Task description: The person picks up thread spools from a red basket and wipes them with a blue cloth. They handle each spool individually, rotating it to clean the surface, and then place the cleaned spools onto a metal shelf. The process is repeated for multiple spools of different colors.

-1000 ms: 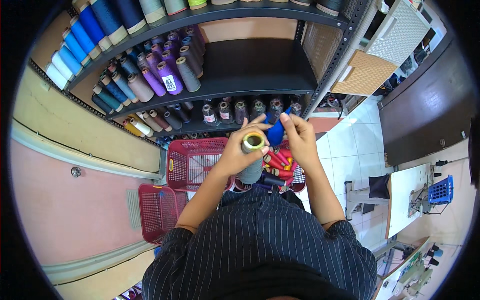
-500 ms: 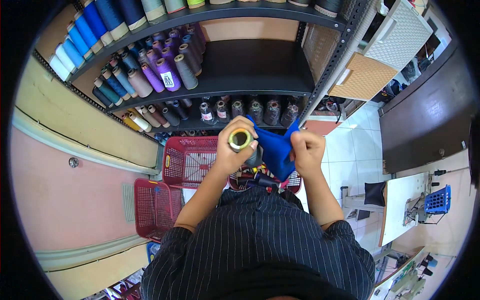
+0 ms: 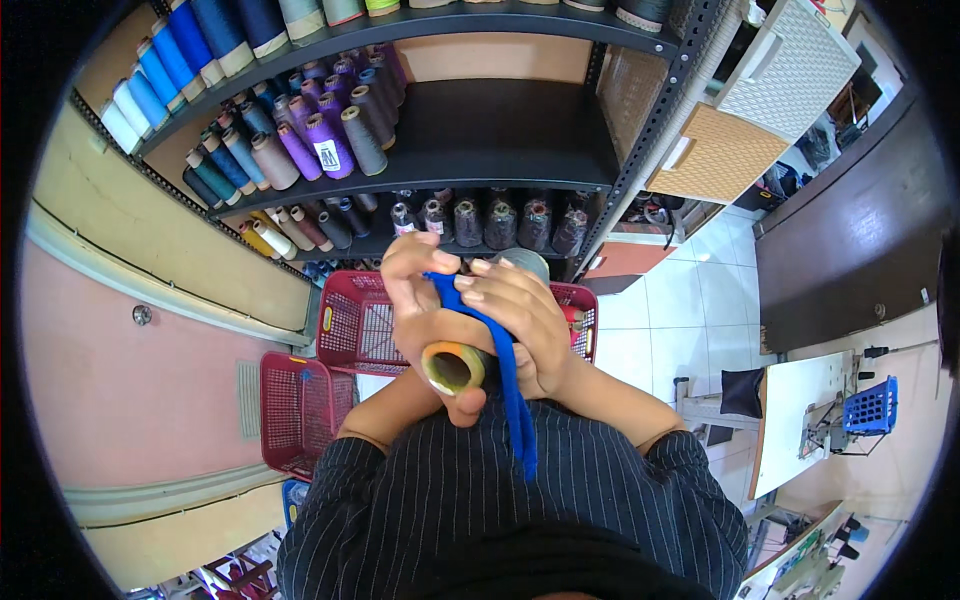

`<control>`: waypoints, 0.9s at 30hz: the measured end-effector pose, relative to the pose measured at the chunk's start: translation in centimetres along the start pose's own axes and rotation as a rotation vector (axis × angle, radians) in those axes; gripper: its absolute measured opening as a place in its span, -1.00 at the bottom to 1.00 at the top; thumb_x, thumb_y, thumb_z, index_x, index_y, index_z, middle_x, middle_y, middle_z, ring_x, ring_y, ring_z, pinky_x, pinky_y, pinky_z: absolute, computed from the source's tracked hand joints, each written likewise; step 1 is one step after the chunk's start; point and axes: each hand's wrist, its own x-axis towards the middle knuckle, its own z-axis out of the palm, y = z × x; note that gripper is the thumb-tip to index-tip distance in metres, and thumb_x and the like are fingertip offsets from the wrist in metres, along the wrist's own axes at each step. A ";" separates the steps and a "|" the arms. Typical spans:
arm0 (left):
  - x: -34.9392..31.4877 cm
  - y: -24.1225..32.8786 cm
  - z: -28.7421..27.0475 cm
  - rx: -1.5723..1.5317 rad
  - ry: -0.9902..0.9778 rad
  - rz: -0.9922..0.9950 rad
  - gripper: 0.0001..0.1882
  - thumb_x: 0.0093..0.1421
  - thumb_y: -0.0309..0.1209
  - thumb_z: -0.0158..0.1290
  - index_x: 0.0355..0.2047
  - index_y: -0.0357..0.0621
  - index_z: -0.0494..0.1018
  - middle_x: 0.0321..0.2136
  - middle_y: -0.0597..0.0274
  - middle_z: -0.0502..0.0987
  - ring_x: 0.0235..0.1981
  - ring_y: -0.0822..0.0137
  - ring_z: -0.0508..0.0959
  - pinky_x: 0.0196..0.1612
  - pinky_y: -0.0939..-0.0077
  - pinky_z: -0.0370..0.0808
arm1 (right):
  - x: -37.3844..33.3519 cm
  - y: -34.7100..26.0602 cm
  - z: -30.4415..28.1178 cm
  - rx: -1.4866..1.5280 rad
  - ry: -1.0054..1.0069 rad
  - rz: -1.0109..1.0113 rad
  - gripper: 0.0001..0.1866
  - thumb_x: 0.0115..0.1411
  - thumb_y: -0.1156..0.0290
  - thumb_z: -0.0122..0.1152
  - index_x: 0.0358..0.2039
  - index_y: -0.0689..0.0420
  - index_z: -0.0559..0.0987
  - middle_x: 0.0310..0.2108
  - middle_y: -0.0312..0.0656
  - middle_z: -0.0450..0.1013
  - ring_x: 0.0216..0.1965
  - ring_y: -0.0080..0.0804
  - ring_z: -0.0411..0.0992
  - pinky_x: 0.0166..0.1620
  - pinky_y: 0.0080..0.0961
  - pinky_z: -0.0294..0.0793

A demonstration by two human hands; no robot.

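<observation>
In front of my chest, my left hand (image 3: 408,312) is closed round a thread cone (image 3: 528,262). The open yellowish end of its core tilts toward me, and a greyish wide end shows past my fingers. My right hand (image 3: 530,322) wraps over the cone from the other side, pressing a blue cloth (image 3: 512,395) against it. The cloth runs between my two hands, its loose end hanging down over my striped shirt. Most of the cone's wound thread is hidden by my fingers.
Ahead stands a black shelf (image 3: 510,140) with purple thread cones (image 3: 328,145) at left and dark wrapped cones (image 3: 502,222) below. Red baskets (image 3: 290,415) stand at lower left and beneath my hands. A white sewing table (image 3: 805,400) is at right.
The cone has come nearer to me and tilted. My right hand has moved left with the blue cloth, from holding it stretched out beside the cone to pressing it on the cone.
</observation>
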 end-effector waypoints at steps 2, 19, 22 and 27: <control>-0.6 0.9 -0.7 0.126 -0.092 0.028 -0.53 -0.27 0.37 0.13 -0.55 0.39 0.53 -0.15 0.21 0.15 0.05 0.11 0.10 0.21 -0.06 -0.14 | 0.0 0.6 -0.4 -0.039 -0.026 0.004 -0.40 0.37 0.06 -0.48 -0.13 0.22 0.51 -0.16 -0.07 0.49 0.03 -0.06 0.40 0.18 -0.03 0.17; -2.0 2.2 -0.8 0.051 -0.109 0.050 -0.60 -0.21 0.30 -0.03 -0.66 0.41 0.57 -0.30 0.36 0.17 -0.05 0.17 0.15 0.25 -0.05 -0.26 | -5.4 7.1 -1.2 0.094 -0.084 0.391 -0.65 0.10 0.17 0.00 -0.26 0.10 0.62 -0.10 -0.03 0.50 0.02 -0.10 0.40 0.21 -0.10 0.14; -1.5 2.2 -1.1 0.037 -0.147 0.106 -0.57 -0.16 0.32 -0.08 -0.68 0.40 0.56 -0.32 0.35 0.21 -0.03 0.15 0.16 0.25 -0.03 -0.26 | -4.0 5.1 -1.8 -0.039 -0.074 0.348 -0.64 0.14 0.19 -0.05 -0.22 0.10 0.60 -0.13 -0.05 0.51 0.07 -0.11 0.35 0.24 -0.10 0.07; -1.2 1.7 -0.4 -0.037 -0.167 0.096 -0.61 -0.26 0.27 0.00 -0.67 0.37 0.56 -0.37 0.37 0.26 -0.11 0.20 0.18 0.18 0.00 -0.16 | -1.4 0.7 -1.0 0.155 -0.130 0.172 -0.49 0.32 0.13 -0.36 -0.33 0.20 0.56 -0.32 -0.02 0.49 -0.25 -0.02 0.47 -0.09 -0.20 0.40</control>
